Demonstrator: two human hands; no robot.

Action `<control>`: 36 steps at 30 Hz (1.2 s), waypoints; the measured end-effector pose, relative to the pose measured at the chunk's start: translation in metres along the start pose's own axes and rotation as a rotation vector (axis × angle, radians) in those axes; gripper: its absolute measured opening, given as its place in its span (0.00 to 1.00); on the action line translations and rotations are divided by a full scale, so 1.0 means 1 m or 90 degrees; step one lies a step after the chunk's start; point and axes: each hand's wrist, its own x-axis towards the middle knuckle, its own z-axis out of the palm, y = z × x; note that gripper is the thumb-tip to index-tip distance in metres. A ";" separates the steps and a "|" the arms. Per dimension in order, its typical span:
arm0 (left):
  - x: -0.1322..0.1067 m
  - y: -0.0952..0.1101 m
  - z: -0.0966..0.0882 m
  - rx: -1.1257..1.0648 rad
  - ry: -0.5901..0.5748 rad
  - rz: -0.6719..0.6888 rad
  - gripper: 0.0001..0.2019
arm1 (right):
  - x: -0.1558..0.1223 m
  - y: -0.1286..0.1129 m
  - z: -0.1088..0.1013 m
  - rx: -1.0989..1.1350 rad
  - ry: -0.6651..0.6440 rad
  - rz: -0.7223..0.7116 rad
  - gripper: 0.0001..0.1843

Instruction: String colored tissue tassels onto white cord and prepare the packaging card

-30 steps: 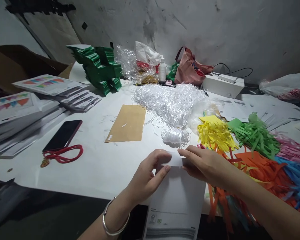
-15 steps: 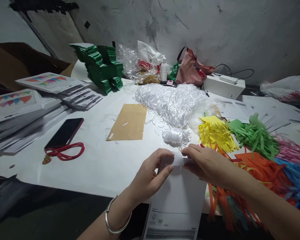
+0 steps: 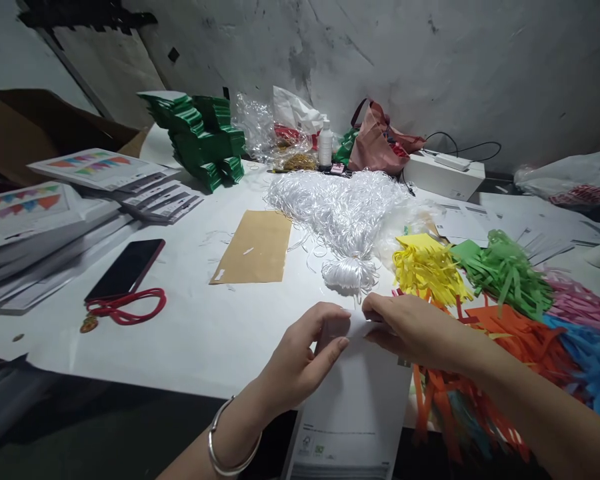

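A white printed paper packet [image 3: 357, 393] lies at the table's near edge and hangs partly over it. My left hand [image 3: 305, 350] pinches the packet's top left part between thumb and fingers. My right hand [image 3: 405, 327] has its fingers curled on the top right of the same packet, where a flap seems folded over; the fingertips are partly hidden. Just beyond my hands lies a tied bundle of white cord [image 3: 350, 273], joined to a large heap of white cord [image 3: 335, 207].
Fringed paper in yellow [image 3: 427, 270], green [image 3: 505, 273], orange [image 3: 525, 347] and blue [image 3: 590, 360] lies to the right. Leftward are a brown card [image 3: 255, 247], a phone [image 3: 125, 270] with a red strap, stacked printed packets [image 3: 45, 233] and green cut-outs [image 3: 200, 140].
Both hands stay on the packet's top end. The flap between them now looks pressed lower, and the right fingers have shifted slightly. The whole view has moved a little.
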 end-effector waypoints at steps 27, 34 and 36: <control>0.000 -0.002 0.004 0.006 0.001 0.018 0.14 | 0.008 0.011 -0.007 0.160 -0.057 -0.022 0.09; -0.001 0.001 0.003 0.012 0.003 0.006 0.14 | 0.011 0.011 -0.013 0.178 -0.077 -0.034 0.14; -0.001 0.002 0.003 0.010 0.001 -0.006 0.14 | 0.011 0.010 -0.011 0.178 -0.068 -0.033 0.14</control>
